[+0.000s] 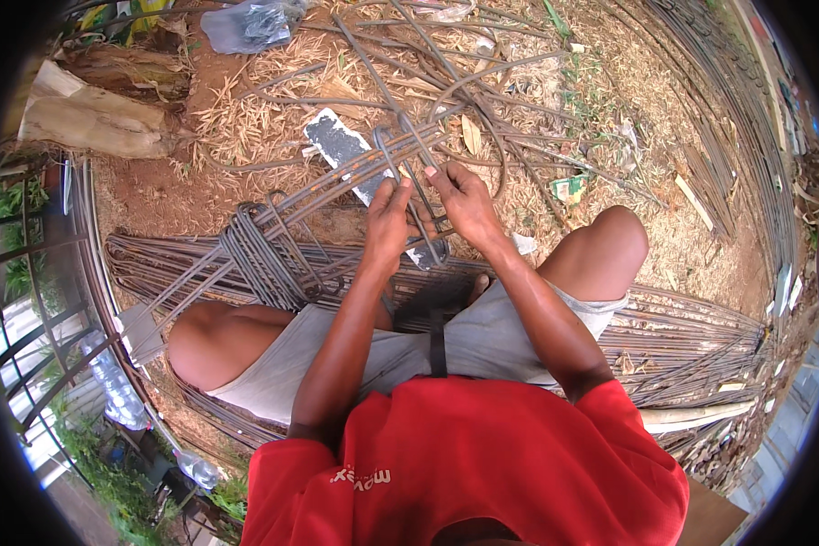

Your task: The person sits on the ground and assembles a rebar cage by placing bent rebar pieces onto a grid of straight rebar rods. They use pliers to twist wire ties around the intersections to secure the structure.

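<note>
The ground (150,202) is reddish soil, partly covered with dry, straw-coloured litter (246,123). On it lie 1 clear plastic bag (244,27), 1 pale cut trunk (91,120) nearby, loose bent rods (485,114), 1 green-and-white wrapper (569,189) and a long rod bundle (164,259) running crosswise.

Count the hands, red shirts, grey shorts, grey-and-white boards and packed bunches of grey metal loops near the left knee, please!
Hands: 2 (left hand, right hand)
Red shirt: 1
Grey shorts: 1
Grey-and-white board: 1
Bunch of grey metal loops: 1
Total: 6
</note>
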The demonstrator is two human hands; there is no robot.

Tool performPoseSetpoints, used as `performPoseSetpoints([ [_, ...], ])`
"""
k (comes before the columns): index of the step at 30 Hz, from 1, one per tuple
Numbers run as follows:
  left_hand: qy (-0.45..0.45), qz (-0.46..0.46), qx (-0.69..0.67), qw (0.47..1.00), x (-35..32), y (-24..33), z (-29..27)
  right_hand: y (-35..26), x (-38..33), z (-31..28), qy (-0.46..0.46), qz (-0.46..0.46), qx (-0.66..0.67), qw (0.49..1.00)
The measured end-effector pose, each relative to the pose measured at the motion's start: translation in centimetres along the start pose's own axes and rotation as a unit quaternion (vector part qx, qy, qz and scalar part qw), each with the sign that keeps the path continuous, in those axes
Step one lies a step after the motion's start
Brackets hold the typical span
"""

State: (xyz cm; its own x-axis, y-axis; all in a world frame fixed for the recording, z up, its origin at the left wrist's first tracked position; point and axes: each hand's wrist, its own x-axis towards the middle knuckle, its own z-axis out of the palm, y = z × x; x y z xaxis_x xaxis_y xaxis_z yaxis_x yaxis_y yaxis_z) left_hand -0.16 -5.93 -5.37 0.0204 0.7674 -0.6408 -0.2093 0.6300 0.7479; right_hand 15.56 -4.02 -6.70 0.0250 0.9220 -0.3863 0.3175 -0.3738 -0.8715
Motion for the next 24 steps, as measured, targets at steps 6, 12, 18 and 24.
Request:
performPoseSetpoints([
  [6, 0.003, 0.005, 0.009, 1.000, -0.4, 0.5, -0.6, -0.9, -0.5, 0.1, -0.005, 0.014, 0.038, 0.999],
  [12, 0.093, 0.028, 0.010, 0.995, -2.6, 1.6, -4.6, -2.7, -0.9, -0.9, -0.020, -0.005, 0.050, 0.999],
  [18, 0.206, 0.051, 0.092, 0.973, -2.9, -0.7, -12.5, -2.8, 0.1, 0.1, -0.027, -0.043, 0.076, 0.996],
  [24, 0.299, 0.085, 0.412, 0.857, 1.4, -4.9, -17.2, -1.2, 1.4, 1.4, -0.027, 0.005, 0.074, 0.997],
])
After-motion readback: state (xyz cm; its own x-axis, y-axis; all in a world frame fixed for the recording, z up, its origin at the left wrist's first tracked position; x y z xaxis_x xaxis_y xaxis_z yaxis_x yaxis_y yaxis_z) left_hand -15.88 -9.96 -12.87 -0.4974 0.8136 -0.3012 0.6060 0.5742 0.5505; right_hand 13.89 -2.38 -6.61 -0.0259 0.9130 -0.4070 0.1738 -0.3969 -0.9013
